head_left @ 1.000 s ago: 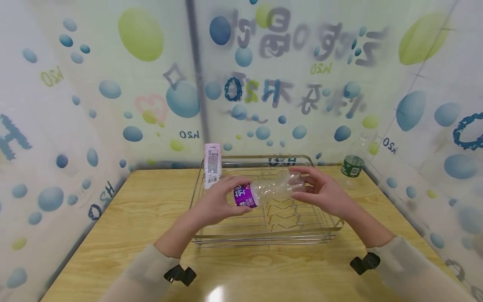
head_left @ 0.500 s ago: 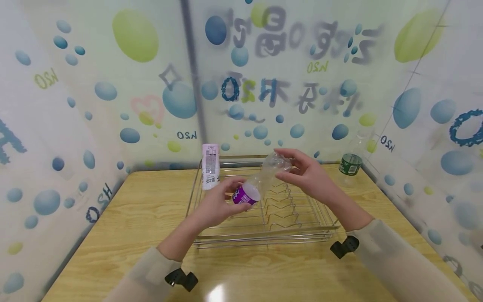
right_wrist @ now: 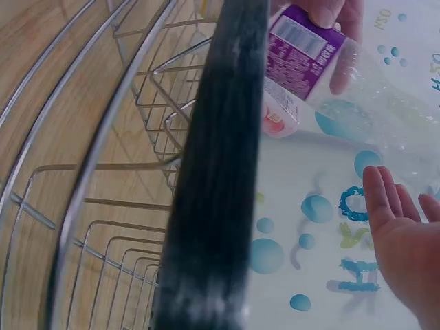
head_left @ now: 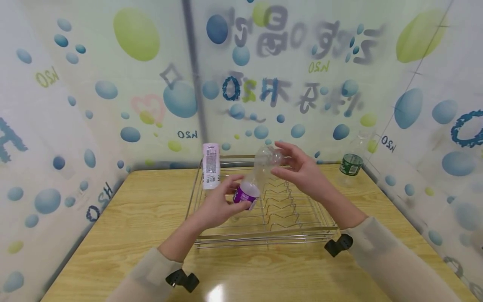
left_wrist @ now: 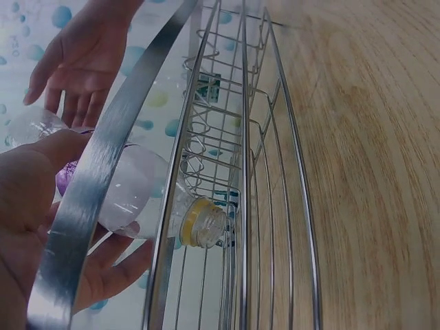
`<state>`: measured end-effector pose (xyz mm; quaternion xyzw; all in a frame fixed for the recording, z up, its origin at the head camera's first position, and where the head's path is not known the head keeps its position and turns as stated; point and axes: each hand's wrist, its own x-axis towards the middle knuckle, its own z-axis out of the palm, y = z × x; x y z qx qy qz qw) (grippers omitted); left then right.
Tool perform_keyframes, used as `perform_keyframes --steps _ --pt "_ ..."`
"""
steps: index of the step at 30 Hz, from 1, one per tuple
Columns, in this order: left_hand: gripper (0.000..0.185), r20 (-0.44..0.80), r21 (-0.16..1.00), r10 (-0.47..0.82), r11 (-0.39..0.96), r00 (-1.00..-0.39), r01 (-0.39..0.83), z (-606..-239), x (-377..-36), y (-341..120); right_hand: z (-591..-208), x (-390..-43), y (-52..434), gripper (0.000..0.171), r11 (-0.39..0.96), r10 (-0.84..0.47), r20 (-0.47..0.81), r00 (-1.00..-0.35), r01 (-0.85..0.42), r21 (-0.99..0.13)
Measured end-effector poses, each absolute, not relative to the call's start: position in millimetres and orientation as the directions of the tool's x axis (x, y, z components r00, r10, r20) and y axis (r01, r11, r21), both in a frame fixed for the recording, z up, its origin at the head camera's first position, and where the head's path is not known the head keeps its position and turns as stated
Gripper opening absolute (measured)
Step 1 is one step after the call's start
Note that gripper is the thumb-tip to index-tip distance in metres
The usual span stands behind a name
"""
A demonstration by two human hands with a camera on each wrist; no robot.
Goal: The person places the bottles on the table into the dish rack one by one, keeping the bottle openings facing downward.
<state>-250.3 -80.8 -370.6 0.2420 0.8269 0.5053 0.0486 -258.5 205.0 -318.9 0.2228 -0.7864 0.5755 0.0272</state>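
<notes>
A clear plastic bottle (head_left: 260, 165) with a purple label (head_left: 247, 195) is tilted over the wire rack, base up and mouth down. My left hand (head_left: 220, 204) grips it around the label. In the left wrist view, the bottle's capless threaded neck with a yellow ring (left_wrist: 199, 223) shows beyond the rack's bars, and the left hand (left_wrist: 31, 206) curls around the bottle. My right hand (head_left: 299, 170) is beside the raised base; in the right wrist view, that right hand (right_wrist: 409, 240) has its fingers nearly straight, close to the bottle (right_wrist: 385, 113). Whether it touches is unclear.
The metal wire rack (head_left: 264, 241) stands on the wooden table (head_left: 151, 209). A pink and white bottle (head_left: 211, 165) is upside down at its back left corner. Another clear bottle with a green label (head_left: 351, 163) stands at the table's back right, near the patterned curtain (head_left: 320, 126).
The purple-labelled bottle has turned from nearly level to steeply tilted, base rising and mouth dropping. My right hand has moved left and up alongside the base; the left hand keeps its grip.
</notes>
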Motion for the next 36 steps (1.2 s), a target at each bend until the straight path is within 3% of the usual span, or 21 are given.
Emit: perform_keyframes --steps 9,36 --pt "0.075 0.186 0.885 0.448 0.310 -0.874 0.347 -370 -251 -79 -335 -256 192 0.065 0.221 -0.368 0.245 -0.897 -0.340 -0.914" --pt "0.079 0.190 0.888 0.453 0.299 -0.871 0.350 -369 -247 -78 -342 -254 162 0.065 0.241 -0.397 0.225 -0.890 -0.337 -0.910"
